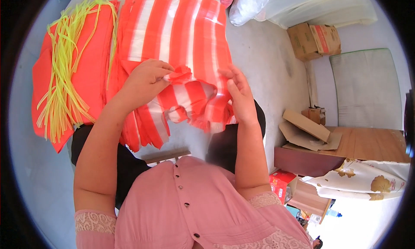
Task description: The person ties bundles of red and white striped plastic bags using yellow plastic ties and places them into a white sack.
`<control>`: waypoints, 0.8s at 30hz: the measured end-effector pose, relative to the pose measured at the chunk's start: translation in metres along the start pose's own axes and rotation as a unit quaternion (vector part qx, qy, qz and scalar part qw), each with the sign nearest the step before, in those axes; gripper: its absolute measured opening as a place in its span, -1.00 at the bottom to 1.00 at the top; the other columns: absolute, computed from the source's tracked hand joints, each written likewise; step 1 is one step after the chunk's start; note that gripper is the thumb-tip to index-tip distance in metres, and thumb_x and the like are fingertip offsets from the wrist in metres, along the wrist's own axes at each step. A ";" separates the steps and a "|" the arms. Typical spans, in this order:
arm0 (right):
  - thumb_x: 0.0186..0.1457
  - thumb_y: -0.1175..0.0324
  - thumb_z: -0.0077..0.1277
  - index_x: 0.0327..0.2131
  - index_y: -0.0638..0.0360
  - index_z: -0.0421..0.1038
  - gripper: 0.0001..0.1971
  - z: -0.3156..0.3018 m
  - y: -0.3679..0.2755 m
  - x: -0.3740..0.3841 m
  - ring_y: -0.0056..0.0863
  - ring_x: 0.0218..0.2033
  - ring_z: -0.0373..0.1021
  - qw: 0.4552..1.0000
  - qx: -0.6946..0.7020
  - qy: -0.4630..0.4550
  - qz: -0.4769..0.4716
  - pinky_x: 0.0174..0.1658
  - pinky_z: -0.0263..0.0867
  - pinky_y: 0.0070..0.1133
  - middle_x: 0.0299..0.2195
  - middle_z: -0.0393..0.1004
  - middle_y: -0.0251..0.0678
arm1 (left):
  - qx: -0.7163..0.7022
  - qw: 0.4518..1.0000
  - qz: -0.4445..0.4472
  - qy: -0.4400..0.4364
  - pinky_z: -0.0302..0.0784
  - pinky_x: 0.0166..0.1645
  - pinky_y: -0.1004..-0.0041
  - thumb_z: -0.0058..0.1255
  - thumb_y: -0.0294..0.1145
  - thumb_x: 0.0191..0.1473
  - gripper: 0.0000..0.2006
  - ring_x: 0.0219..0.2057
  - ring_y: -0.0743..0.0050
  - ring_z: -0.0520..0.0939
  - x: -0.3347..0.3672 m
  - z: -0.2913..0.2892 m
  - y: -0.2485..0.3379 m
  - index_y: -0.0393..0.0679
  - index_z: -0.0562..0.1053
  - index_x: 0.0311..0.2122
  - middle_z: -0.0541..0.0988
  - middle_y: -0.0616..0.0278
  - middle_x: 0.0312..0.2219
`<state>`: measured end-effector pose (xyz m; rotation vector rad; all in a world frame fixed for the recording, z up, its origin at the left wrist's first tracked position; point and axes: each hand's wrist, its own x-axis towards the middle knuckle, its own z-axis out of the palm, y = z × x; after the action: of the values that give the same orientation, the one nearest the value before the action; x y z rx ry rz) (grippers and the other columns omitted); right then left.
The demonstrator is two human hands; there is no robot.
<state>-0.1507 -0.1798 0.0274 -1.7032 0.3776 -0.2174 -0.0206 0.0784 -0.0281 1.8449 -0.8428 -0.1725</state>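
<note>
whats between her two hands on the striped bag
In the head view, a bunched fold of the red-and-white striped bag spans from the left hand to the right hand; nothing else lies there.

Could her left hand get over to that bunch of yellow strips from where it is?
Probably yes. The left hand is pinching the striped bag, but the yellow strips lie uncovered on the orange stack just to its left, with nothing between.

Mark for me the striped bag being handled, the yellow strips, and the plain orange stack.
Red-and-white striped bag (190, 97), head view: on its crumpled handle end between both hands.
Yellow strips (65, 76), head view: on the middle of the bundle.
Plain orange stack (93, 54), head view: on bare sheet right of the strips.
</note>
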 end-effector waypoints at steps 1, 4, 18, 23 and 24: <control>0.36 0.20 -0.02 0.24 0.26 0.33 -0.52 -0.010 0.004 -0.005 -0.41 0.10 0.41 1.000 -0.001 0.002 -0.001 0.25 0.21 -0.42 0.09 0.48 -0.18 | 0.037 0.999 0.032 -0.017 0.52 0.06 0.22 0.14 -0.51 0.10 -0.78 -0.02 0.02 0.59 0.001 -0.002 0.004 -0.34 0.61 -0.14 0.64 0.01 -0.12; 0.33 0.11 0.07 0.20 0.30 0.36 -0.47 -0.049 0.025 -0.016 -0.41 0.05 0.44 0.983 0.035 -0.177 0.017 0.23 0.23 -0.41 -0.03 0.56 -0.18 | 0.101 0.991 0.081 -0.042 0.49 0.10 0.18 0.14 -0.58 0.00 -0.73 0.01 0.02 0.57 -0.001 -0.003 0.011 -0.29 0.62 -0.12 0.62 0.05 -0.09; 0.43 0.24 -0.12 0.12 0.31 0.41 -0.62 0.017 -0.018 0.036 -0.38 -0.07 0.49 0.967 0.068 -0.216 0.120 0.03 0.48 -0.41 -0.05 0.53 -0.19 | 0.235 0.961 0.138 -0.047 0.38 0.20 0.15 0.22 -0.55 -0.09 -0.61 0.08 0.18 0.52 -0.013 -0.001 0.022 0.08 0.69 -0.10 0.59 0.19 -0.06; 0.44 0.36 -0.19 0.13 0.27 0.36 -0.69 0.044 -0.022 0.048 -0.48 -0.16 0.54 0.960 0.086 -0.223 0.146 -0.09 0.51 -0.49 -0.05 0.49 -0.27 | 0.237 0.959 0.126 -0.086 0.36 0.20 0.08 0.19 -0.56 -0.12 -0.58 0.14 0.07 0.48 -0.012 -0.001 0.022 0.02 0.65 -0.07 0.55 0.15 0.00; 0.41 0.41 -0.19 0.12 0.26 0.36 -0.70 0.047 -0.025 0.050 -0.49 -0.18 0.54 0.959 0.073 -0.233 0.146 -0.11 0.51 -0.52 -0.06 0.49 -0.28 | 0.237 0.959 0.125 -0.087 0.36 0.20 0.08 0.19 -0.56 -0.12 -0.58 0.14 0.07 0.48 -0.012 -0.001 0.022 0.02 0.65 -0.07 0.55 0.15 0.00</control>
<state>-0.0847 -0.1513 0.0406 -1.4754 0.2476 0.3613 -0.0394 0.0828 -0.0117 2.1620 -1.3201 0.0351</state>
